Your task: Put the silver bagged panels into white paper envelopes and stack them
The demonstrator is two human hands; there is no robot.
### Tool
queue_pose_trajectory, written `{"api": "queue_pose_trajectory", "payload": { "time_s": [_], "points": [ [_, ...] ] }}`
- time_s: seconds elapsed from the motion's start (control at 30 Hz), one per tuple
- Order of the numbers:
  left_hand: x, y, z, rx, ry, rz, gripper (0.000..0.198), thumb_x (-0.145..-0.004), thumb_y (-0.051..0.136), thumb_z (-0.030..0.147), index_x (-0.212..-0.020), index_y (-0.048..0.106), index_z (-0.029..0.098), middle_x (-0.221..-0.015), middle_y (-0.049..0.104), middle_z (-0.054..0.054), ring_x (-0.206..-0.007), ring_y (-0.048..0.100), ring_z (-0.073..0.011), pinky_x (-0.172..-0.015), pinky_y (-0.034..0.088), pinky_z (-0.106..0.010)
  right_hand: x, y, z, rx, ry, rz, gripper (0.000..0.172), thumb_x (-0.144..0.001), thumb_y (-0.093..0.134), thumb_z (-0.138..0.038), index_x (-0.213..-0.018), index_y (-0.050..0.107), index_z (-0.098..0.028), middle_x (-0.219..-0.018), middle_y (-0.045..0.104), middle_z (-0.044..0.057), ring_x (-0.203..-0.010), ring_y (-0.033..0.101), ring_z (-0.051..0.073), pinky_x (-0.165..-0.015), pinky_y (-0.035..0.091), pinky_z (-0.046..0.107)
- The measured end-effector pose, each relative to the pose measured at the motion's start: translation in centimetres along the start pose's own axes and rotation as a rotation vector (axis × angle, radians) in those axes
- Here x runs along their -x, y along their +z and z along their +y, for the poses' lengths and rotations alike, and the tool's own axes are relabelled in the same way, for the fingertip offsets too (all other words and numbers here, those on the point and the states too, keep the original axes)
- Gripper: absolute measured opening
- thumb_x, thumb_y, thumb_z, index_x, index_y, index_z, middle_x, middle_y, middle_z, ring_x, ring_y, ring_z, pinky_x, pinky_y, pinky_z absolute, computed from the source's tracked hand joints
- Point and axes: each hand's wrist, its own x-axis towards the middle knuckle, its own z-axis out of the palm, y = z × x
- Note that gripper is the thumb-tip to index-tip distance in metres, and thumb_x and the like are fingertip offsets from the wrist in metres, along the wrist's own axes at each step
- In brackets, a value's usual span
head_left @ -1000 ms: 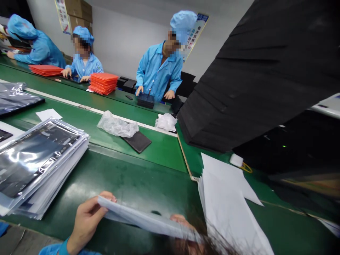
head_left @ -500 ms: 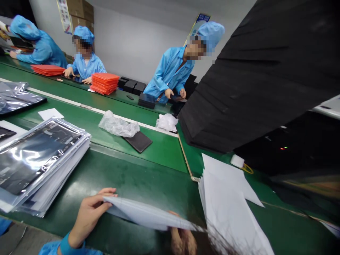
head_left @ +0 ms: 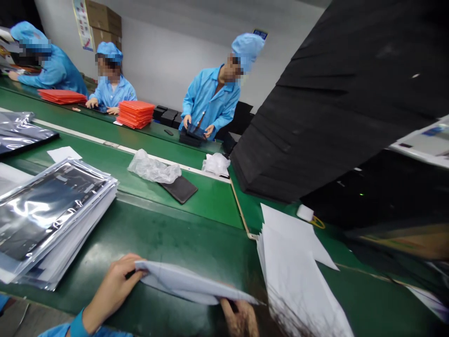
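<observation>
A thin white paper sheet [head_left: 182, 281], seen nearly edge-on, is held just above the green tabletop. My left hand [head_left: 117, 283] pinches its left end between thumb and fingers. At the right end, my right hand [head_left: 240, 316] grips the lower edge with the thumb in front; strands of hair partly cover this hand. Right of it lies a stack of white paper sheets [head_left: 294, 271]. To the left of my left hand is a pile of clear plastic sleeves [head_left: 56, 206], the top one holding a dark flat panel.
A crumpled plastic bag [head_left: 154, 167] rests partly over a dark flat case [head_left: 179, 188]. Orange packets [head_left: 136, 113] stand stacked across the belt near three co-workers in blue. A large black cover [head_left: 298, 107] rises at the right, with a white adapter [head_left: 305, 212] below.
The view has shifted slightly. My left-hand fingers have drawn in closer around the paper's end. The standing co-worker has straightened up and holds a dark panel over a black stack.
</observation>
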Motion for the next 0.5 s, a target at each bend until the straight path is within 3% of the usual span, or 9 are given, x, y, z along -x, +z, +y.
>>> {"api": "queue_pose_trajectory", "payload": {
  "time_s": [0.1, 0.23, 0.37, 0.43, 0.5],
  "points": [
    [-0.4, 0.2, -0.1, -0.082, 0.006, -0.028, 0.02, -0.09, 0.067, 0.037, -0.083, 0.085, 0.031, -0.097, 0.082, -0.007, -0.094, 0.074, -0.0297, -0.087, 0.057, -0.035, -0.1, 0.6, -0.8, 0.062, 0.03, -0.085, 0.016, -0.054, 0.078, -0.048, -0.049, 0.076, -0.033, -0.053, 0.071, 0.006, -0.06, 0.07, 0.038, -0.071, 0.065, 0.051],
    [-1.3, 0.6, 0.0, -0.185, -0.1, 0.018, 0.037, -0.088, 0.064, 0.055, -0.074, 0.081, 0.025, -0.087, 0.077, -0.011, -0.088, 0.072, -0.0341, -0.084, 0.057, -0.041, -0.4, 1.8, -2.6, 0.052, 0.126, -0.099, 0.037, -0.06, 0.073, -0.065, -0.056, 0.078, -0.029, -0.052, 0.07, 0.004, -0.06, 0.069, 0.036, -0.066, 0.063, 0.05],
    [-1.3, 0.5, 0.7, 0.26, -0.336, -0.133, 0.056, -0.084, 0.062, 0.073, -0.092, 0.081, 0.02, -0.075, 0.077, -0.007, -0.075, 0.072, -0.03, -0.068, 0.06, -0.036, 0.0, 1.0, -3.6, -0.295, 0.404, -0.26, 0.042, -0.059, 0.082, -0.064, -0.076, 0.085, -0.025, -0.075, 0.081, 0.006, -0.083, 0.078, 0.037, -0.074, 0.065, 0.046],
    [-0.7, 0.3, 0.9, 0.486, -0.523, -0.201, 0.061, -0.083, 0.063, 0.075, -0.105, 0.079, 0.021, -0.071, 0.077, -0.004, -0.067, 0.072, -0.0266, -0.058, 0.059, -0.033, 0.8, 0.2, -3.5, -0.488, 0.607, -0.374, 0.05, -0.06, 0.083, -0.065, -0.092, 0.086, -0.026, -0.079, 0.082, 0.009, -0.075, 0.08, 0.036, -0.06, 0.065, 0.046],
    [0.1, 0.1, 0.8, 0.61, -0.635, -0.174, 0.055, -0.08, 0.073, 0.068, -0.115, 0.076, 0.026, -0.083, 0.081, -0.003, -0.075, 0.076, -0.0257, -0.061, 0.063, -0.032, 1.9, -0.2, -3.2, -0.609, 0.724, -0.503, 0.054, -0.062, 0.085, -0.062, -0.103, 0.084, -0.028, -0.079, 0.082, 0.01, -0.064, 0.079, 0.036, -0.051, 0.062, 0.046]
  ]
}}
